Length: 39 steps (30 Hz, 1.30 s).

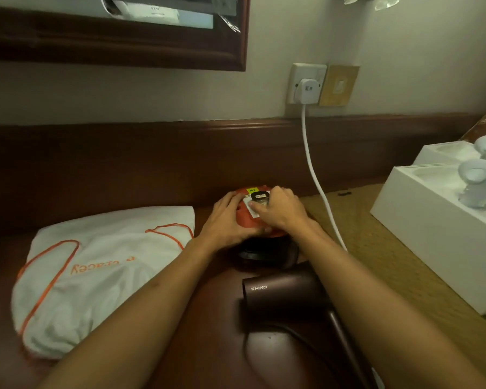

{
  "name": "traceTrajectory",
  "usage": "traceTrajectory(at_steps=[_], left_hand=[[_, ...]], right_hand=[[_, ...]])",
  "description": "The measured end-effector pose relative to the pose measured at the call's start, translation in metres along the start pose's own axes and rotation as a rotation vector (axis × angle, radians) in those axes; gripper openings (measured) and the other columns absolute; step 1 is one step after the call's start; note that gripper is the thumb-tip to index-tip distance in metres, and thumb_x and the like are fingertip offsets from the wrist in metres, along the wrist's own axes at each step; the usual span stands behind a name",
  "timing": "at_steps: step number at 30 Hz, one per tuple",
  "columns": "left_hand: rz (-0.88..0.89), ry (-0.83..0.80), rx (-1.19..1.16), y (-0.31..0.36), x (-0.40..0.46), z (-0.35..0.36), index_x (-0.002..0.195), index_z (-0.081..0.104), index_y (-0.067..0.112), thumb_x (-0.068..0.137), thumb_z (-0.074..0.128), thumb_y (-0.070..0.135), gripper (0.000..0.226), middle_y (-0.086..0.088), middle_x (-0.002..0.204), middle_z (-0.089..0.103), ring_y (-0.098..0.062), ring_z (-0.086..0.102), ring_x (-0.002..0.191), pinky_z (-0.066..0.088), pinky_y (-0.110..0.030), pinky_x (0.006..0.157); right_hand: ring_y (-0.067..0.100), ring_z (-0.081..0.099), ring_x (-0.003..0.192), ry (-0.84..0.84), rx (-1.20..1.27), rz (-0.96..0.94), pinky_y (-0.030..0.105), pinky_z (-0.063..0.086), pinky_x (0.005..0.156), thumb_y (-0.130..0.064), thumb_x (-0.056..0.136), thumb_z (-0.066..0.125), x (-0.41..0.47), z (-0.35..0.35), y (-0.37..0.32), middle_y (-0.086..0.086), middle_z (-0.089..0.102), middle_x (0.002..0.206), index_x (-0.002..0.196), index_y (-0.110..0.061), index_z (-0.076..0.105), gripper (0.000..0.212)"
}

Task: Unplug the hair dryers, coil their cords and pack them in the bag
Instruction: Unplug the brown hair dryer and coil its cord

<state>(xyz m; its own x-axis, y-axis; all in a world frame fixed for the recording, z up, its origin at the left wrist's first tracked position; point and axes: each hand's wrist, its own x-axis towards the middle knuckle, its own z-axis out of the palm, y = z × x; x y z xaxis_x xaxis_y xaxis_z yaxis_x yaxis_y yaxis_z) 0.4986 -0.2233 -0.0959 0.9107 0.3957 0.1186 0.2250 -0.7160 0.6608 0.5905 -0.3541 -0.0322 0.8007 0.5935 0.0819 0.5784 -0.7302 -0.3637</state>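
Observation:
A dark maroon hair dryer (282, 294) marked KHIND lies on the desk in front of me, and its black cord (289, 332) loops toward me. Behind it sits an orange power block (246, 219) with a white label. A black plug (260, 196) is stuck in its top. My left hand (226, 220) lies over the block's left side and holds it down. My right hand (281, 210) pinches the black plug. A dark rounded object (267, 252) lies just under my hands. The white cloth bag (96, 273) with orange trim lies flat at the left.
A white plug (307, 89) sits in the wall socket, and its white cord (313, 169) hangs down to the desk under my right forearm. A white open box (432, 217) holding white devices stands at the right. A dark mirror frame (124, 49) hangs above.

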Motion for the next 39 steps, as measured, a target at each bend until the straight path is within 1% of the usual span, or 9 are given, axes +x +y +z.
traceTrajectory(at_steps=[6, 11, 16, 19, 21, 28, 31, 35, 39], left_hand=[[-0.014, 0.027, 0.041, 0.000, -0.005, 0.002, 0.158, 0.025, 0.030, 0.067, 0.073, 0.080, 0.114, 0.003, 0.167, 0.021, -0.026, 0.025, 0.151, 0.029, -0.050, 0.121], [-0.047, -0.032, 0.071, 0.006, -0.004, -0.010, 0.154, 0.030, 0.035, 0.055, 0.067, 0.092, 0.120, 0.004, 0.162, 0.031, -0.026, 0.035, 0.144, 0.033, -0.051, 0.118], [-0.056, -0.097, -0.266, 0.000, -0.027, -0.051, 0.156, 0.030, 0.020, 0.073, 0.089, 0.042, 0.105, -0.003, 0.157, 0.041, -0.021, 0.041, 0.144, 0.035, -0.027, 0.108], [-0.068, 0.045, -0.260, -0.011, -0.063, -0.068, 0.153, 0.038, 0.020, 0.084, 0.081, 0.039, 0.083, -0.006, 0.154, 0.047, -0.021, 0.044, 0.141, 0.039, -0.035, 0.111], [-0.089, 0.108, -0.278, -0.016, -0.089, -0.076, 0.145, 0.049, 0.020, 0.092, 0.073, 0.041, 0.062, -0.005, 0.145, 0.055, -0.020, 0.053, 0.132, 0.047, -0.042, 0.108], [-0.033, 0.123, -0.282, 0.008, -0.163, -0.077, 0.116, 0.065, 0.024, 0.100, 0.062, 0.037, 0.020, 0.007, 0.114, 0.067, -0.008, 0.063, 0.108, 0.051, -0.027, 0.092], [-0.003, 0.052, -0.236, 0.026, -0.183, -0.066, 0.120, 0.066, 0.024, 0.099, 0.064, 0.039, 0.026, 0.007, 0.117, 0.068, -0.007, 0.062, 0.109, 0.051, -0.026, 0.091], [0.099, -0.092, -0.046, 0.054, -0.183, -0.037, 0.139, 0.053, 0.024, 0.091, 0.073, 0.040, 0.054, 0.000, 0.137, 0.059, -0.016, 0.056, 0.126, 0.047, -0.035, 0.107], [0.125, -0.177, 0.104, 0.090, -0.175, -0.004, 0.146, 0.043, 0.028, 0.094, 0.065, 0.047, 0.060, -0.006, 0.144, 0.053, -0.026, 0.053, 0.130, 0.045, -0.049, 0.109]], right_hand=[[0.036, 0.065, 0.106, 0.110, -0.194, -0.057, 0.038, 0.047, 0.078, -0.054, 0.095, 0.054, 0.002, 0.002, -0.011, 0.015, 0.068, 0.116, 0.121, -0.003, 0.060, 0.057], [0.033, 0.060, 0.101, 0.077, 0.103, 0.043, 0.043, 0.050, 0.081, -0.055, 0.093, 0.050, 0.009, -0.024, -0.002, 0.014, 0.062, 0.117, 0.118, -0.008, 0.059, 0.054], [0.023, 0.047, 0.117, 0.021, 0.111, -0.147, 0.043, 0.048, 0.093, -0.054, 0.092, 0.062, -0.016, -0.024, -0.007, 0.008, 0.052, 0.123, 0.110, -0.012, 0.062, 0.045], [0.019, 0.042, 0.123, -0.102, 0.102, -0.264, 0.040, 0.043, 0.101, -0.052, 0.086, 0.072, -0.044, -0.020, -0.015, 0.003, 0.050, 0.126, 0.126, -0.016, 0.063, 0.055], [0.022, 0.050, 0.117, -0.162, 0.037, -0.319, 0.038, 0.047, 0.092, -0.052, 0.082, 0.076, -0.063, -0.011, -0.024, 0.002, 0.057, 0.118, 0.117, -0.019, 0.069, 0.048], [0.029, 0.054, 0.111, -0.153, -0.124, -0.352, 0.038, 0.046, 0.087, -0.047, 0.078, 0.081, -0.109, 0.000, -0.038, 0.010, 0.064, 0.114, 0.119, -0.020, 0.070, 0.051], [0.027, 0.059, 0.111, -0.072, -0.080, -0.340, 0.038, 0.045, 0.087, -0.048, 0.081, 0.075, -0.136, -0.006, -0.028, 0.006, 0.069, 0.112, 0.111, -0.022, 0.072, 0.040], [0.022, 0.048, 0.130, 0.118, 0.053, -0.211, 0.039, 0.038, 0.110, -0.035, 0.093, 0.066, -0.196, -0.012, 0.005, 0.003, 0.061, 0.131, 0.131, -0.016, 0.065, 0.042], [0.025, 0.048, 0.121, 0.288, 0.087, -0.064, 0.042, 0.042, 0.105, -0.018, 0.096, 0.058, -0.247, -0.017, 0.043, 0.008, 0.060, 0.126, 0.120, -0.013, 0.067, 0.026]])
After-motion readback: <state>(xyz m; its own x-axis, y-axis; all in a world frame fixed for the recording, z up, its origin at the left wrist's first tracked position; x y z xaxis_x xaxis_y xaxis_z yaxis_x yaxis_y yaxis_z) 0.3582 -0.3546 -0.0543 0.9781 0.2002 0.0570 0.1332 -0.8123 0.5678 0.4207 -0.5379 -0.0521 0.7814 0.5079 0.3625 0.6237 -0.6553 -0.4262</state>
